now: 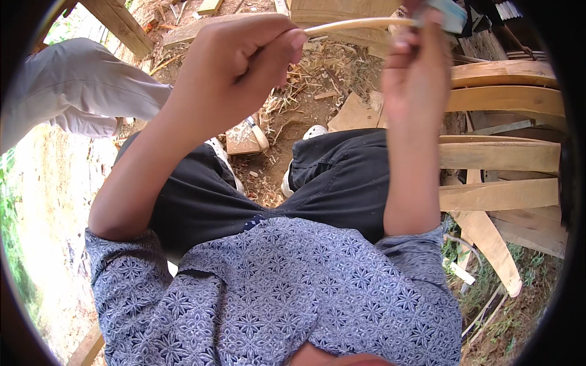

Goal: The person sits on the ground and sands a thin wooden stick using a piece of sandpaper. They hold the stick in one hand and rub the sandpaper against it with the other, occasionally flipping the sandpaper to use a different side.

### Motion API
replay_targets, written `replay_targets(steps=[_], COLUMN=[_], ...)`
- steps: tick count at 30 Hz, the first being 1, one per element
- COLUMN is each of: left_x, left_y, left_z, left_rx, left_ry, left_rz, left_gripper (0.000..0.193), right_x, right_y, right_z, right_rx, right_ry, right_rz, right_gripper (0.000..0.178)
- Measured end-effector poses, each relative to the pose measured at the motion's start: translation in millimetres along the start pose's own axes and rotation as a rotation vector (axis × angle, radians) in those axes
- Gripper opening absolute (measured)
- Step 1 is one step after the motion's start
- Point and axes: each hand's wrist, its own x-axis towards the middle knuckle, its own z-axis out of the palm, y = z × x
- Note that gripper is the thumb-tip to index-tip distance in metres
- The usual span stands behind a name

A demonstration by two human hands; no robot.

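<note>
A thin, slightly bowed pale wooden strip (357, 24) stretches between my raised hands at the top of the head view. My left hand (247, 70) is closed round its left end, thumb against the fingers. My right hand (418, 79), partly smeared by motion, is closed at the other end. It holds a light-blue folded sheet (450, 17) against the strip; whether this is sandpaper or cloth I cannot tell. The strip's far right end is hidden behind the hand and sheet.
On the ground between my shoes, a tool with a wooden handle (260, 135) rests on a small wood block (240, 141). Curved boards (500, 155) are stacked at my right. A person's grey-trousered leg (85, 79) reaches in from the left. Shavings (305, 91) litter the soil.
</note>
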Motion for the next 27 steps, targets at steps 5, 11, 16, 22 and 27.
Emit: replay_targets(steps=[5,11,16,22,27], left_x=[-2.9,6.6,1.9,8.4,4.4], left_y=[11.7,5.9,4.9,4.6,5.8], left_z=[-4.4,3.5,-11.1,-6.5,-9.1], left_rx=[0.101,0.052,-0.037,-0.039,0.066], left_ry=[0.029,0.024,0.090,0.047,0.031], left_rz=[-0.035,0.141,0.048,0.141,0.083], left_gripper=[0.026,0.029,0.031,0.030,0.029], right_x=[-12.5,-20.3,9.7,-18.7,0.0], right_y=[3.0,-5.0,-9.5,23.6,2.5], right_z=[14.2,10.7,-5.5,7.1,-0.2], right_rx=[-0.100,-0.070,-0.062,-0.146,-0.005], right_ry=[-0.111,-0.114,-0.080,-0.263,0.001], right_rz=[0.077,0.148,0.045,0.146,0.021], right_gripper=[0.012,0.010,0.012,0.011,0.013])
